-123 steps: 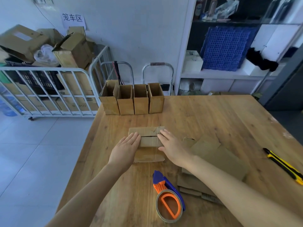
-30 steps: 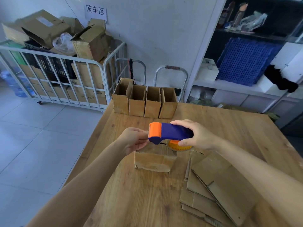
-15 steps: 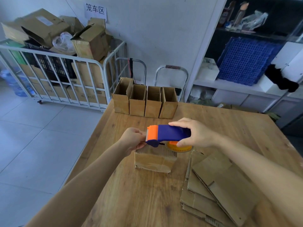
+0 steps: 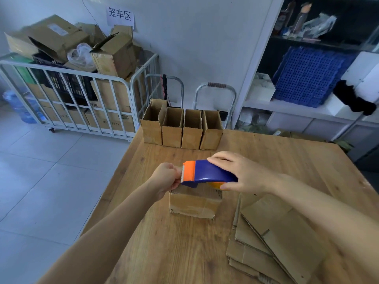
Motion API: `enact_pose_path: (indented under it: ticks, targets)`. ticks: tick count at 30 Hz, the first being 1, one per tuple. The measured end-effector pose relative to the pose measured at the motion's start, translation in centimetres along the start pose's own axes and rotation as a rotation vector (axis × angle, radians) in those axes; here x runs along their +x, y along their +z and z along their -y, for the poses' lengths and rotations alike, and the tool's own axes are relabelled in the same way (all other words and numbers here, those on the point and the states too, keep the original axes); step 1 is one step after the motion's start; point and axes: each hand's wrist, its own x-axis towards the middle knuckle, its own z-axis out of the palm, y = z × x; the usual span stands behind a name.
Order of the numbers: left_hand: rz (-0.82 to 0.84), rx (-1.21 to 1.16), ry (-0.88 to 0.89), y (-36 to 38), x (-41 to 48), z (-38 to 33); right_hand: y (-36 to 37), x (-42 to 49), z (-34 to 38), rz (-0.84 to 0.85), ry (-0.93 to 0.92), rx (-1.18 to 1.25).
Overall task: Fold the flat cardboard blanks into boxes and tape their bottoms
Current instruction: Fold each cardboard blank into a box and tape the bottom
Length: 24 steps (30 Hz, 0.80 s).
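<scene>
Head view: over a wooden table (image 4: 184,253) by tiled floor (image 4: 51,181), right hand (image 4: 244,173) grips tape dispenser (image 4: 207,173), left hand (image 4: 166,178) pinches its tip.

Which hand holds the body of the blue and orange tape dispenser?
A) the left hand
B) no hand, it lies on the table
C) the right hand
C: the right hand grips the tape dispenser above the box, while the left hand pinches at its orange end.
</scene>
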Motion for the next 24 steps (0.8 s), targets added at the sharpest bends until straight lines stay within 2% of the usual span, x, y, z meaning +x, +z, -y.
enact_pose_path:
  ticks: [2,6,10,20,22,24]
  targets:
    - [0.009,-0.012,-0.010,-0.2,-0.1,0.0,0.2,0.0,0.1,0.028,-0.031,-0.034]
    - [0.005,0.017,0.001,0.0,0.1,0.1,-0.8,-0.4,-0.5,0.003,0.031,0.179]
    - [-0.012,0.028,0.018,0.5,-0.1,0.0,-1.5,-0.6,-0.9,0.020,0.023,0.217]
    - [0.011,-0.351,-0.189,-0.4,0.3,-0.1,-1.7,-1.2,-2.7,0.027,0.135,0.262]
    - [0.031,-0.325,-0.124,-0.6,0.5,0.5,-1.4,-1.0,-2.4,0.052,0.155,0.267]
    - [-0.052,-0.143,-0.047,-0.5,0.7,0.7,-1.4,-0.5,-2.1,0.069,0.155,0.248]
